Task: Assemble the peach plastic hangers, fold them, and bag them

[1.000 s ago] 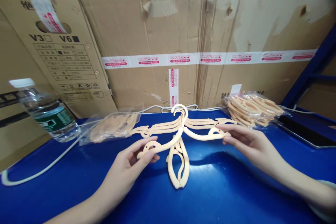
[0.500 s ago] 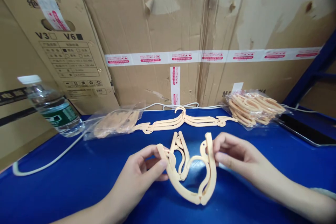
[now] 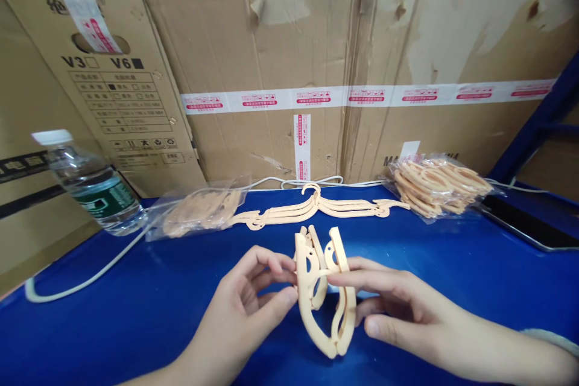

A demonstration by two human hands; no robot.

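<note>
A cream folding hanger (image 3: 309, 307) stands partly folded on the blue table, its two arms close together and its joint towards me. My left hand (image 3: 253, 301) grips the left arm's edge with thumb and fingertips. My right hand (image 3: 398, 301) is at the other arm; its index finger lies across the front by the curved hook, other fingers are at the arm's outer side, and the thumb is apart. Just behind, a second folded hanger (image 3: 320, 295) is partly hidden. Farther back lies an unfolded hanger (image 3: 289, 214) with its hook pointing away.
Clear bags of folded hangers lie at the back left (image 3: 199, 214) and back right (image 3: 434, 184). A water bottle (image 3: 97, 184) leans at the left beside a white cable (image 3: 90, 282). A black phone (image 3: 529, 223) lies at the right. Cardboard boxes (image 3: 271, 42) wall off the back.
The hanger's two arms have swung closer together, the left one moving right and the right one moving left. My right hand has shifted left, its index finger now across the hanger's front.
</note>
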